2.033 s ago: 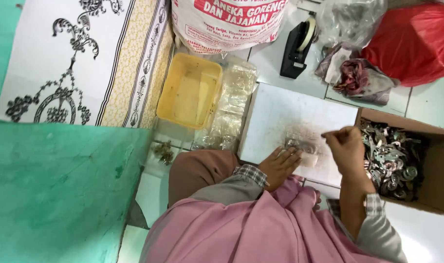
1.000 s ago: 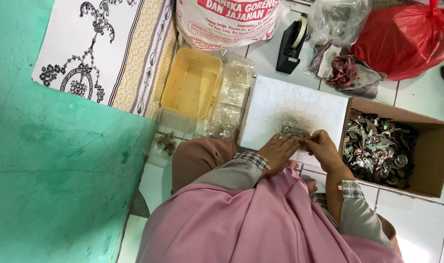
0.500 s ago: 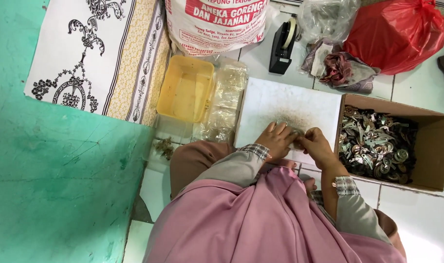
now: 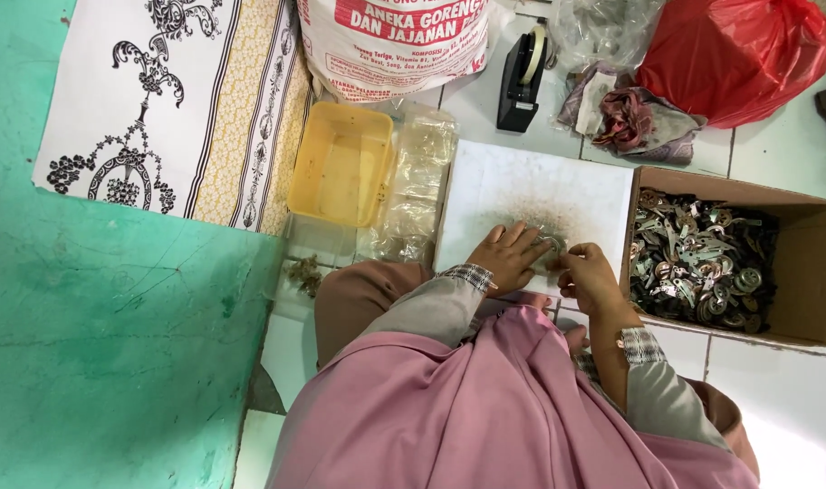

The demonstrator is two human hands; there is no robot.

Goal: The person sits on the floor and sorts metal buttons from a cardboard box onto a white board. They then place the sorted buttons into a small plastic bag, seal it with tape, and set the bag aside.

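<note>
My left hand [image 4: 508, 258] lies flat on a white board [image 4: 540, 181], fingers apart, their tips beside a small metal part [image 4: 551, 243]. My right hand [image 4: 590, 276] is right next to it, fingers pinched on that part. Dark dust marks the board around both hands. Just right of my right hand, an open cardboard box [image 4: 816, 272] holds a heap of small metal pieces [image 4: 698, 263]. Pink cloth covers my lap below.
Left of the board are a yellow plastic tray [image 4: 340, 177] and clear plastic bags [image 4: 417, 186]. Behind it stand a black tape dispenser [image 4: 520, 77], a printed white sack [image 4: 395, 41], a crumpled rag [image 4: 630, 118] and a red plastic bag [image 4: 734, 54]. A patterned cloth [image 4: 168, 109] lies far left.
My right hand came in from the box side and met my left hand at the board's near edge. Both hands have stayed close together since; the view shifted slightly.
</note>
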